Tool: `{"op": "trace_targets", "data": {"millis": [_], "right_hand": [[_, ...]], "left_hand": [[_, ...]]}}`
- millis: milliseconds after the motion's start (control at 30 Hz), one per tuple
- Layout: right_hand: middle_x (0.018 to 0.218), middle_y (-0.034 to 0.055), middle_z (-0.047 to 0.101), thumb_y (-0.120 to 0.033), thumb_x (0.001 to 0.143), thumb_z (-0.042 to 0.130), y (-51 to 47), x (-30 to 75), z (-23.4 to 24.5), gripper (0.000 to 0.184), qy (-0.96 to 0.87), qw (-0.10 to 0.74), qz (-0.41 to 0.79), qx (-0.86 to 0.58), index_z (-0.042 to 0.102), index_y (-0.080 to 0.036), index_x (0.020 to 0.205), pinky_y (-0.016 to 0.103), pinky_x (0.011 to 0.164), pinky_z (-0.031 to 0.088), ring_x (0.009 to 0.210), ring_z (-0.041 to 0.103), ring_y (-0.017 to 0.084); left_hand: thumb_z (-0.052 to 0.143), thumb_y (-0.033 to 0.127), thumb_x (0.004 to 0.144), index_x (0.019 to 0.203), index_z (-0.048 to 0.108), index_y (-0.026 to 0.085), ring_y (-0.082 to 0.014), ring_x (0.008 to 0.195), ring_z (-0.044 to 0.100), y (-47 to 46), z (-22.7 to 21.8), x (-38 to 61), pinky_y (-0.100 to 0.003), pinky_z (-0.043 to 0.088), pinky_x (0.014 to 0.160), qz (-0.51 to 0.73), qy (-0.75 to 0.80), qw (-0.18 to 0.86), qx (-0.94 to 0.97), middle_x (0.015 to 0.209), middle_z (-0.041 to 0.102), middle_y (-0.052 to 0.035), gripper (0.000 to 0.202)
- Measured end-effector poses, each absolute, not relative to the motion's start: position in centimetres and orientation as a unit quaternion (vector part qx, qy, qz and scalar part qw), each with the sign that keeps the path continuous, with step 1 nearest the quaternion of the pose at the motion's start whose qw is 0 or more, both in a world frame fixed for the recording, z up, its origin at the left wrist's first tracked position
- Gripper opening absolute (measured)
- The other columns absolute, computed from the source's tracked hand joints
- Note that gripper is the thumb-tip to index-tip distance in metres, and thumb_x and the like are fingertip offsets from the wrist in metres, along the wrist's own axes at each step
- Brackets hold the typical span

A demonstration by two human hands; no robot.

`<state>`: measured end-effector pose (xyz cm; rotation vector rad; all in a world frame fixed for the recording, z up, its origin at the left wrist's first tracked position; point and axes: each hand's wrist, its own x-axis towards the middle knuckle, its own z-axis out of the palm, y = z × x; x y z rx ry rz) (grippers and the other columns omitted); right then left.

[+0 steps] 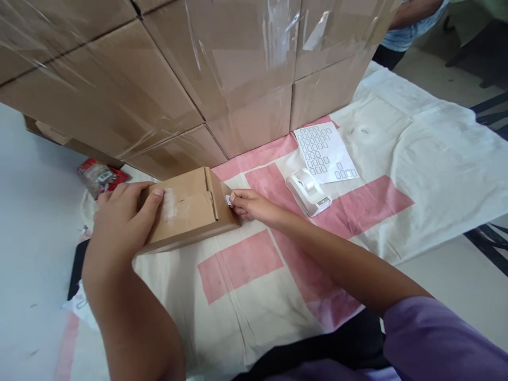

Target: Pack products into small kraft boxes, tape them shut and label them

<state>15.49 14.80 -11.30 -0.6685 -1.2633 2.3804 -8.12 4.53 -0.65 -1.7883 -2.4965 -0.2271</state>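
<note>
A small brown cardboard box (186, 209) lies on the cloth-covered table, its flaps closed and a pale worn patch on top. My left hand (123, 211) grips the box's left end, thumb on the top face and fingers over the far side. At the right end face, my right hand (248, 203) pinches a small white sticker (229, 200) with a dark outline. The sticker is against or very close to the cardboard; I cannot tell how much of it is stuck down. To the right lies a sheet of outlined stickers (343, 153), with gaps in its rows.
A white tape dispenser (307, 193) stands beside the sheet. Behind rises a stack of large film-wrapped cartons (246, 79). A red packet (101, 177) lies at the left by the white wall (32, 238). Another person's arm (413, 13) shows at the top right.
</note>
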Motion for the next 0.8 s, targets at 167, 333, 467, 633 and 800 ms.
{"op": "trace_targets", "data": {"millis": [167,333,467,633,800], "right_hand": [[0.052,-0.0119,0.028,-0.026,0.104,0.046,14.8,15.3,-11.8,0.031,-0.448,0.19,0.842,-0.234,0.043,-0.02,0.074,0.016,0.041,0.016,0.042,0.02,0.004],[0.054,-0.0107,0.032,-0.029,0.103,0.05,14.7,15.4,-12.0,0.032,-0.467,0.22,0.827,-0.224,0.046,-0.019,0.073,0.014,0.042,0.021,0.044,0.025,0.004],[0.052,-0.0109,0.033,-0.026,0.103,0.049,14.8,15.5,-11.3,0.033,-0.472,0.204,0.823,-0.241,0.046,-0.019,0.071,0.015,0.041,0.021,0.042,0.025,0.003],[0.049,-0.0115,0.032,-0.026,0.103,0.052,15.0,15.6,-10.9,0.035,-0.473,0.183,0.824,-0.252,0.043,-0.019,0.069,0.016,0.041,0.019,0.04,0.023,0.003],[0.049,-0.0116,0.031,-0.026,0.102,0.053,15.2,15.7,-11.2,0.034,-0.462,0.184,0.833,-0.243,0.045,-0.02,0.07,0.016,0.041,0.019,0.04,0.022,0.004]], "left_hand": [[0.029,0.063,0.096,0.121,0.067,0.019,-0.0381,0.128,0.053,4.6,-0.8,-8.4,-0.06,0.036,0.114,-0.068,-0.81,0.03,-0.581,0.128,0.066,-0.0169,0.062],[0.03,0.063,0.096,0.122,0.066,0.021,-0.0369,0.128,0.052,4.6,-0.8,-8.4,-0.058,0.036,0.115,-0.068,-0.812,0.031,-0.579,0.128,0.066,-0.0155,0.061],[0.033,0.061,0.096,0.124,0.066,0.02,-0.0379,0.129,0.052,4.5,-0.6,-8.1,-0.059,0.037,0.114,-0.07,-0.815,0.027,-0.575,0.129,0.065,-0.0152,0.059],[0.034,0.057,0.095,0.123,0.066,0.019,-0.0388,0.127,0.053,4.5,-0.4,-7.3,-0.059,0.038,0.113,-0.074,-0.813,0.038,-0.576,0.127,0.065,-0.0164,0.057],[0.032,0.056,0.095,0.122,0.066,0.017,-0.039,0.127,0.053,4.6,-0.2,-6.5,-0.059,0.037,0.114,-0.069,-0.816,0.041,-0.573,0.125,0.065,-0.017,0.058]]}}
